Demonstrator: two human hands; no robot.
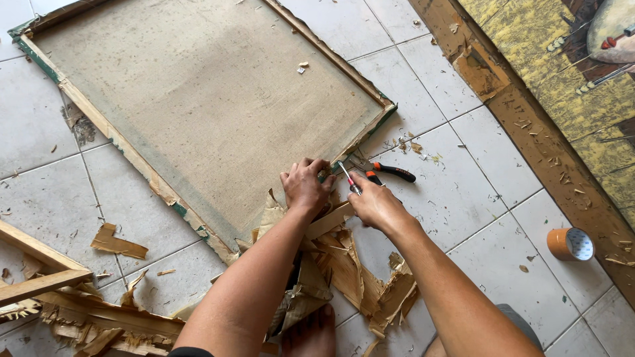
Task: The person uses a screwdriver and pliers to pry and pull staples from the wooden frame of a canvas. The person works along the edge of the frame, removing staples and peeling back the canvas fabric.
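Note:
A large canvas [205, 99] lies face down on the white tiled floor, stretched on a worn wooden frame [99, 119]. My left hand [305, 185] presses on the frame's near corner, fingers curled over its edge. My right hand [374, 201] grips a screwdriver [349, 177] with a red and white handle, its tip pointing at that same corner. Beside my right hand lie pliers [395, 172] with orange and black handles on the tiles.
Torn brown paper and split wood strips [344, 264] pile under my arms. More broken wood [73, 311] lies at lower left. A roll of brown tape [570, 243] sits at right, near a painted canvas [562, 59] in a wooden frame. My bare foot [311, 337] shows below.

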